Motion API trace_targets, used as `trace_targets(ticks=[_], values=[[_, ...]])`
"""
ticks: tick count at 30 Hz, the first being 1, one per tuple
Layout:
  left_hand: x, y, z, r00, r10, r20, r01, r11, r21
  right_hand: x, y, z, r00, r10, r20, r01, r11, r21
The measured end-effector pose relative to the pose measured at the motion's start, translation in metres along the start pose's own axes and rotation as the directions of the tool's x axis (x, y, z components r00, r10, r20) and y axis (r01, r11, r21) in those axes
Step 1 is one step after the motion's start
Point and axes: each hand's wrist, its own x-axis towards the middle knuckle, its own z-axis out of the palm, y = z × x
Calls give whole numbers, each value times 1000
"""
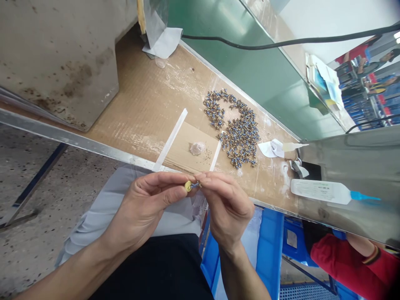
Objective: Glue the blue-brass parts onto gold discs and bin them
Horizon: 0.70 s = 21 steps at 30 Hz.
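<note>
My left hand pinches a small pale yellow ring-shaped part between thumb and fingers. Meeting it from the right, my right hand is closed on a tiny blue and brass piece that touches the yellow part. Both hands hover just in front of the cardboard-covered bench's metal edge, above my lap. A heap of several similar blue and brass pieces lies on the bench behind my hands.
A small clear plastic cup and white strips lie on the cardboard. A white glue bottle with a blue tip lies at right by a metal housing. Another person's red sleeve shows at lower right. Blue crate below.
</note>
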Motion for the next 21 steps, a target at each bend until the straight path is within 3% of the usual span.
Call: trace_targets(ticks=[21], values=[[-3,-1,3,996,55,-64,-50,995,83,-3,2,0,991,-131,-12,129,987,-91]])
